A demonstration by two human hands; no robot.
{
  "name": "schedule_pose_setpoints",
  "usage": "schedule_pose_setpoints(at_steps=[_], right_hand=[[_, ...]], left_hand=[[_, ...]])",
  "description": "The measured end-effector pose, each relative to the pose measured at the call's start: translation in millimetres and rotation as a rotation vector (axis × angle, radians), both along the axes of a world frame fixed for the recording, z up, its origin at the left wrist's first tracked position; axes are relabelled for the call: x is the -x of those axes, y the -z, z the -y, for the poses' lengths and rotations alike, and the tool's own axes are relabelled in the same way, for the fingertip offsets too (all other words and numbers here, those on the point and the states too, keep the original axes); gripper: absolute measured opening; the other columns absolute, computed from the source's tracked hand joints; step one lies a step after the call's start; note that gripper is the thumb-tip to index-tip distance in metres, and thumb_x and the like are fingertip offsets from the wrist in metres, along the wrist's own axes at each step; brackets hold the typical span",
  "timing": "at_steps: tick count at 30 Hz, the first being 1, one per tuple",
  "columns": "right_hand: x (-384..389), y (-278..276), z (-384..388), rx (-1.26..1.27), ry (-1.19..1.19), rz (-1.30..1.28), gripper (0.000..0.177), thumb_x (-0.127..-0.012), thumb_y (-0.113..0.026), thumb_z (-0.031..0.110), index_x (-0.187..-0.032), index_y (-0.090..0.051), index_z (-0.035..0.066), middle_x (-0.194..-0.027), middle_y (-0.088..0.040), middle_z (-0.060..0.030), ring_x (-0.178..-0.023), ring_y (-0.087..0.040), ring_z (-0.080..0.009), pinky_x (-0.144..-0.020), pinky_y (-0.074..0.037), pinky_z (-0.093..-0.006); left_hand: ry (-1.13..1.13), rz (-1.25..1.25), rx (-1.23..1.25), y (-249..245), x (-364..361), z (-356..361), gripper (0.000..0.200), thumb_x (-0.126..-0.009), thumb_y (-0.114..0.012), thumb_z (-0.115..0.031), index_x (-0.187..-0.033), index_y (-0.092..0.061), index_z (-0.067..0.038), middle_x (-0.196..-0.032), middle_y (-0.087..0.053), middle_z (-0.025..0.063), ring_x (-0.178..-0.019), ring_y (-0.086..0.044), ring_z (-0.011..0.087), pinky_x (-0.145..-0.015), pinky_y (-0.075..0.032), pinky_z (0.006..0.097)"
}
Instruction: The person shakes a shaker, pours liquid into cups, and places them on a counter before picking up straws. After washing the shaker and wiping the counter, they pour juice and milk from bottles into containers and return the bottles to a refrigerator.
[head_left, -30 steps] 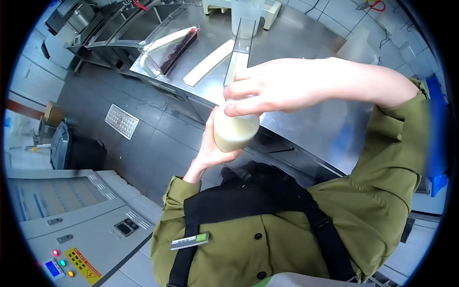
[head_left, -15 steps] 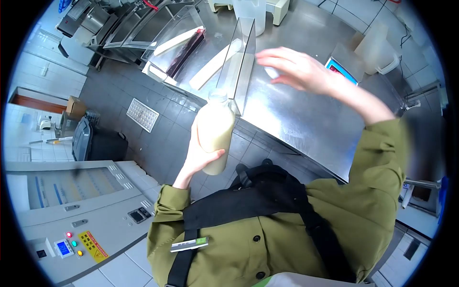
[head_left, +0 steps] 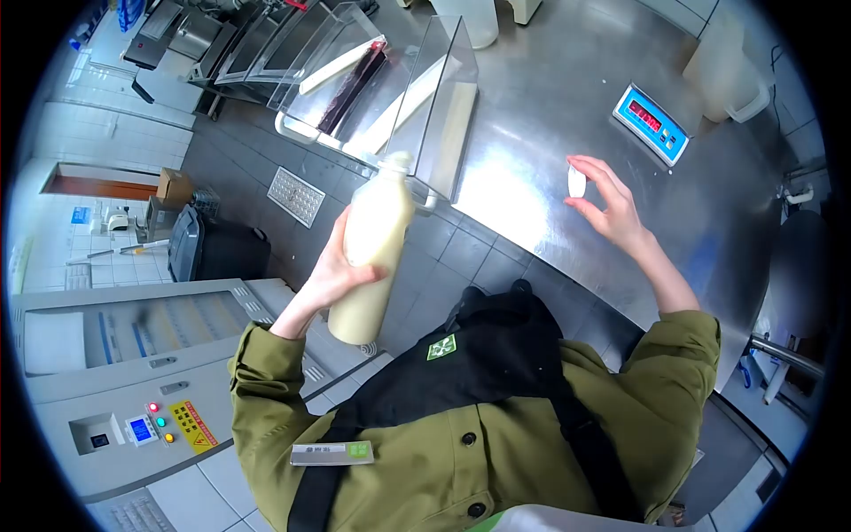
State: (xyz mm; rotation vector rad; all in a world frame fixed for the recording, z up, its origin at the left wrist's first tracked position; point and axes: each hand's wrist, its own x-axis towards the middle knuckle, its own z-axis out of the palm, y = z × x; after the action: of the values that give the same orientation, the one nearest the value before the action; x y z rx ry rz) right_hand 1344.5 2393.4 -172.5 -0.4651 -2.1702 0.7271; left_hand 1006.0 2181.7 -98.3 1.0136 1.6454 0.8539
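My left hand (head_left: 335,273) is wrapped round a clear bottle (head_left: 372,253) filled with a pale, creamy liquid. The bottle leans slightly, its uncapped-looking neck up, beyond the near edge of the steel table. Over the table, my right hand (head_left: 612,202) pinches a small white cap (head_left: 576,183) between thumb and fingers. The cap is apart from the bottle. Behind the bottle stands a clear divided container (head_left: 450,133) with long pale strips and a dark red strip.
A blue-fronted digital scale (head_left: 651,125) with red digits lies on the steel table (head_left: 532,115). A white pitcher (head_left: 727,84) stands at the back right. On the left are a grey control cabinet (head_left: 133,372) and a black bin (head_left: 222,248).
My right hand has moved right and down, away from the bottle, with the cap. My left hand and the bottle have shifted left and tilted. The view has turned, showing the whole scale.
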Motion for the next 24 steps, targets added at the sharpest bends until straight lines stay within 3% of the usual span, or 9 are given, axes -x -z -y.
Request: schedule_pose_setpoints(at_steps=[4,7,10,13,24], right_hand=[[-12.8,13.6,4.0,0.023,0.05,-0.038,0.048,-0.072,-0.071,0.005,-0.116,-0.053,0.0,-0.115,-0.055,-0.0153,-0.098,-0.057,-0.0256,-0.078,-0.048,-0.03],[-21.5,21.7,8.8,0.113,0.06,-0.036,0.053,-0.069,-0.071,0.001,-0.118,-0.051,0.0,-0.118,-0.054,-0.0162,-0.106,-0.055,-0.0274,-0.088,-0.044,-0.0317],[-26.2,25.8,11.8,0.138,0.078,-0.038,0.053,-0.069,-0.071,0.001,-0.118,-0.051,0.001,-0.118,-0.054,-0.0158,-0.106,-0.055,-0.0266,-0.087,-0.045,-0.0309],[-25.8,30.0,12.9,0.101,0.104,-0.096,0.048,-0.071,-0.072,0.004,-0.115,-0.053,0.0,-0.114,-0.055,-0.0155,-0.093,-0.057,-0.0237,-0.076,-0.048,-0.0296],[-19.9,35.5,19.7,0.106,0.095,-0.107,0.049,-0.071,-0.072,0.004,-0.115,-0.053,-0.001,-0.113,-0.053,-0.0146,-0.089,-0.056,-0.0213,-0.072,-0.049,-0.0286]], left_hand=[[-0.038,0.069,0.072,-4.5,-6.9,-6.0,0.098,-0.062,-0.073,-0.014,-0.14,-0.014,-0.001,-0.123,-0.042,0.0146,-0.113,-0.045,0.0229,-0.096,-0.039,0.0366],[-0.056,0.113,0.106,-10.6,-13.1,-9.5,0.091,-0.064,-0.071,-0.012,-0.137,-0.018,-0.003,-0.118,-0.046,0.0131,-0.108,-0.048,0.0217,-0.091,-0.042,0.0363],[-0.055,0.146,0.103,-14.4,-15.9,-11.2,0.081,-0.066,-0.068,-0.011,-0.133,-0.025,-0.006,-0.111,-0.049,0.0104,-0.101,-0.051,0.0199,-0.086,-0.045,0.0354],[-0.048,0.146,0.128,-17.5,-15.0,-12.7,0.081,-0.065,-0.069,-0.012,-0.133,-0.024,-0.004,-0.112,-0.049,0.0112,-0.102,-0.051,0.0203,-0.087,-0.045,0.0361],[-0.05,0.122,0.212,-34.9,-21.1,-20.7,0.083,-0.065,-0.069,-0.014,-0.132,-0.023,-0.002,-0.112,-0.046,0.0126,-0.102,-0.049,0.0214,-0.086,-0.045,0.0374]])
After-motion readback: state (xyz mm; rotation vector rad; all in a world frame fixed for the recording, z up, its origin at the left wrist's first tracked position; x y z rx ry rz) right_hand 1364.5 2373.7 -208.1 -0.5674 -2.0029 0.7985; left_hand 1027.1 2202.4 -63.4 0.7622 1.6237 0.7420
